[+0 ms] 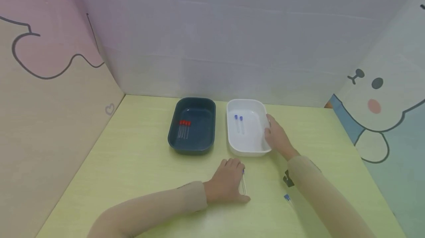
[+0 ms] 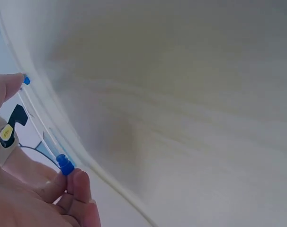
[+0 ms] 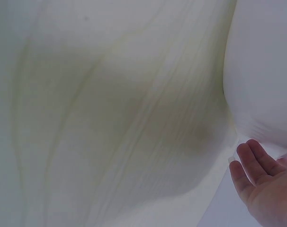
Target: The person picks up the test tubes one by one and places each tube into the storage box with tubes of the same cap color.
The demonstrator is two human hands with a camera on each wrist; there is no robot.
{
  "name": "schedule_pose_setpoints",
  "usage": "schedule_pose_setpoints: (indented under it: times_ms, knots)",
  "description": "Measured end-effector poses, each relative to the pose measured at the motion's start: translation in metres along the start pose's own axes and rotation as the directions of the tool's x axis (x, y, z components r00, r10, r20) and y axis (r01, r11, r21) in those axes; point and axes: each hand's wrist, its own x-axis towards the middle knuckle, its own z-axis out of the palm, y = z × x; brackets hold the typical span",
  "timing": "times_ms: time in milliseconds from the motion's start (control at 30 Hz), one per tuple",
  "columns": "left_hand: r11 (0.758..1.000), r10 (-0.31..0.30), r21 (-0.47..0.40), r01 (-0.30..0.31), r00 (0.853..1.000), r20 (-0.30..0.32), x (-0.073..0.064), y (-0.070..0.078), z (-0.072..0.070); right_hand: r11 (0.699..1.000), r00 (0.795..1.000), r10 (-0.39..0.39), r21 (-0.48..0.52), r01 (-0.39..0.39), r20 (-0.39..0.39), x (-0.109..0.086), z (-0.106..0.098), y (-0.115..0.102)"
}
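Observation:
In the head view my left hand (image 1: 227,180) is low over the table just in front of the white tray (image 1: 244,152). Between its thumb and fingertips it holds a thin clear tube with a blue cap (image 2: 65,164), lengthwise, capped end at the fingers. My right hand (image 1: 279,136) grips the right side of the white tray, with fingers (image 3: 250,158) against the outer wall. Two blue-capped tubes (image 1: 239,124) lie side by side in that tray. Another blue-capped tube (image 1: 287,197) lies on the table, near the right forearm.
A dark blue tray (image 1: 202,134) stands left of the white one, holding several red-capped tubes (image 1: 184,130). Cloth walls (image 1: 212,46) with cartoon prints close off the table's back and sides. A black device (image 1: 288,179) sits at the right wrist.

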Motion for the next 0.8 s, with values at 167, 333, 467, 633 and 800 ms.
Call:
schedule_pose_setpoints:
  times_ms: [167,333,467,633,800]
  knots:
    - [0.998,0.036,-0.051,-0.036,0.999,0.0,0.0,-0.003,-0.016,1.0,1.0,0.0,0.003,0.0,-0.002,0.001,0.0,0.0]
    - [0.996,0.079,-0.044,-0.081,0.996,-0.033,0.002,-0.005,-0.027,1.0,1.0,0.011,0.01,-0.011,-0.001,0.0,0.0,0.0]
    - [0.993,0.105,-0.04,-0.108,0.991,-0.086,0.006,-0.009,-0.039,1.0,1.0,0.011,0.011,-0.011,-0.003,-0.001,0.0,0.0]
    - [0.992,0.079,-0.088,-0.089,0.99,-0.113,0.017,-0.016,-0.057,1.0,1.0,-0.006,0.003,0.006,-0.011,-0.001,0.0,0.0]
    - [0.989,0.04,-0.138,-0.057,0.992,-0.12,0.03,-0.025,-0.076,1.0,1.0,-0.007,-0.004,0.007,-0.01,0.0,0.002,0.0]
